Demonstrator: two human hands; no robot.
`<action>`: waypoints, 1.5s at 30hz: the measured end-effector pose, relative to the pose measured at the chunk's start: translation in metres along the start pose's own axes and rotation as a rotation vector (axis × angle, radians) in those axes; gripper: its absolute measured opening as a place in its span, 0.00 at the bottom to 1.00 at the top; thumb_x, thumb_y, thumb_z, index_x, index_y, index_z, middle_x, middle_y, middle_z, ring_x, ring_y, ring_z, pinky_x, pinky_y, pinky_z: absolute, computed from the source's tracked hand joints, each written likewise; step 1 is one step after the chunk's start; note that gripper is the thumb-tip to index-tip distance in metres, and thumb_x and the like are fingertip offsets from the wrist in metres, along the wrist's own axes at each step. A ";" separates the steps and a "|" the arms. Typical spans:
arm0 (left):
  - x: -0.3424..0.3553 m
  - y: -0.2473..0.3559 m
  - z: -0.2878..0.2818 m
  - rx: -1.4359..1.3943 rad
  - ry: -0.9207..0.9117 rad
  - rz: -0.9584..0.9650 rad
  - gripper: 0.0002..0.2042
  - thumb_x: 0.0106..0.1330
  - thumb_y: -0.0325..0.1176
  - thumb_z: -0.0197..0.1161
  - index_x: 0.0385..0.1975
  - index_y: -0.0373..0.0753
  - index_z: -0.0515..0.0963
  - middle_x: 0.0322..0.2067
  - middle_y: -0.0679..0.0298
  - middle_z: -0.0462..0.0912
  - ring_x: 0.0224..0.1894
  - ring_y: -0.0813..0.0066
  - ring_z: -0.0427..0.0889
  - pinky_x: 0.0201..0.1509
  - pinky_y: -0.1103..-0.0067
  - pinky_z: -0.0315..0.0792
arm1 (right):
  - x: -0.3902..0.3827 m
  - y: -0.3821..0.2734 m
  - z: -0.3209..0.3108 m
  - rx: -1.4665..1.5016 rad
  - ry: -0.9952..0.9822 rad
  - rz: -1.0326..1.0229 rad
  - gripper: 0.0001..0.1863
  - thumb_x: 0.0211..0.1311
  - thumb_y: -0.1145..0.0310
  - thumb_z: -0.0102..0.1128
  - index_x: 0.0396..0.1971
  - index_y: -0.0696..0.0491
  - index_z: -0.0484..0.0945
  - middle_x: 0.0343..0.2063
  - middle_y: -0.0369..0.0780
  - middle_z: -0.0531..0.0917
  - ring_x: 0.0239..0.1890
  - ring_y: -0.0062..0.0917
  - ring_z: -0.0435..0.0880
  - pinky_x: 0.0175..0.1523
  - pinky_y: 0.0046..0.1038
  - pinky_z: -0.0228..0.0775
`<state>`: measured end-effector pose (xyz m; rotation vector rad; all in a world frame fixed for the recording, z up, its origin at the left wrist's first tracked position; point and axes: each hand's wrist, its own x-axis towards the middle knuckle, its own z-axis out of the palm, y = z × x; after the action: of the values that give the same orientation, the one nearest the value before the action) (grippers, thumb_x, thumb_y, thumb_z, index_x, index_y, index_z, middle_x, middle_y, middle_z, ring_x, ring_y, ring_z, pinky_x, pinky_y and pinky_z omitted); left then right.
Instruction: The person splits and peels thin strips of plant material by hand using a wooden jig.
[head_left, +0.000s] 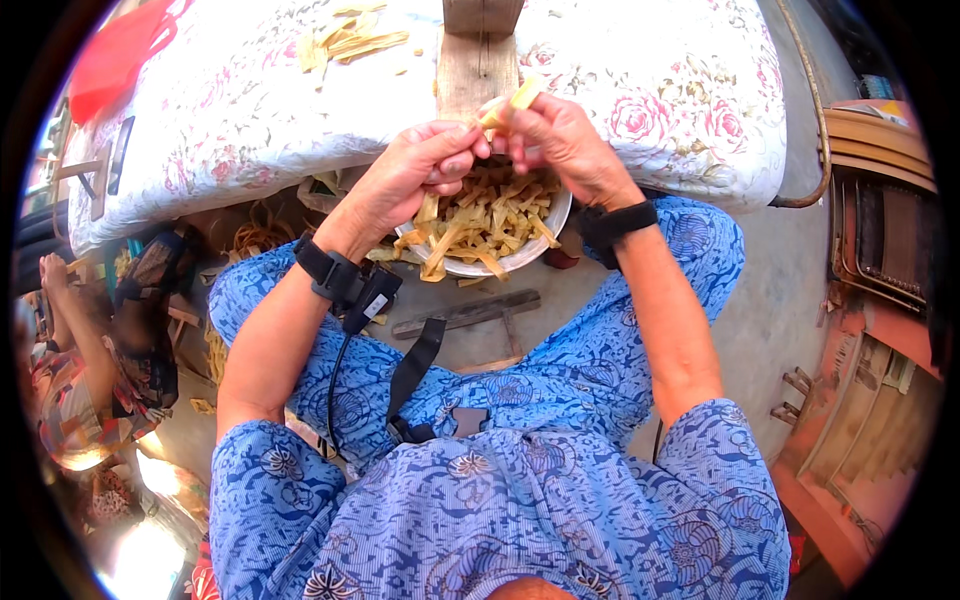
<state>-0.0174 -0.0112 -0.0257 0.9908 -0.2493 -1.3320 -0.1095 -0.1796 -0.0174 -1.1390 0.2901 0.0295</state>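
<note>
A pale yellow flat strip [524, 94], which looks like dried leaf or husk, is pinched in my right hand [578, 148], its folded end sticking up past the fingers. My left hand [425, 168] is closed too, thumb and forefinger pressed together at the strip's lower end. Both hands meet just above a metal basin [515, 262]. Many short, folded yellowish pieces [490, 222] fill it, some hanging over the rim. Beyond my fingers a wooden plank [478, 75] with an upright block lies on the table. My fingers hide part of the strip.
A floral cloth [660, 100] covers the table ahead, with loose strips [350, 40] and a red bag [118, 55] on it. Under my hands is a small wooden stand [468, 314]. Another person [75, 370] sits at left; wooden furniture [885, 220] stands at right.
</note>
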 end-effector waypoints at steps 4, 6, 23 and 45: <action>0.003 0.004 -0.001 0.173 0.063 0.020 0.10 0.65 0.37 0.51 0.26 0.38 0.73 0.14 0.78 0.62 0.15 0.93 0.52 0.17 0.91 0.48 | 0.006 0.007 0.010 0.085 0.038 0.038 0.07 0.54 0.70 0.60 0.28 0.58 0.76 0.18 0.33 0.74 0.14 0.09 0.65 0.16 0.09 0.53; 0.006 0.012 -0.007 0.258 0.142 0.086 0.10 0.65 0.37 0.51 0.26 0.39 0.73 0.15 0.78 0.64 0.15 0.93 0.53 0.18 0.91 0.48 | 0.014 0.000 0.004 0.093 0.131 0.021 0.05 0.52 0.72 0.60 0.24 0.58 0.76 0.15 0.32 0.73 0.13 0.08 0.63 0.16 0.11 0.50; 0.066 0.037 -0.051 1.186 0.435 0.493 0.09 0.63 0.31 0.51 0.30 0.34 0.76 0.18 0.73 0.72 0.22 0.88 0.68 0.27 0.87 0.65 | 0.063 0.021 -0.033 -0.775 0.492 -0.374 0.11 0.49 0.66 0.60 0.24 0.60 0.76 0.12 0.36 0.76 0.13 0.16 0.71 0.20 0.20 0.63; 0.002 0.000 0.012 1.356 0.038 0.654 0.09 0.58 0.23 0.54 0.39 0.36 0.69 0.22 0.62 0.73 0.25 0.76 0.73 0.28 0.78 0.68 | 0.003 0.021 -0.008 -0.557 0.083 0.084 0.16 0.57 0.62 0.56 0.18 0.59 0.77 0.12 0.33 0.75 0.14 0.13 0.72 0.19 0.17 0.63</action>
<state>-0.0249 -0.0181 -0.0190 1.7986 -1.4283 -0.3986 -0.1118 -0.1787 -0.0400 -1.6830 0.4186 0.1445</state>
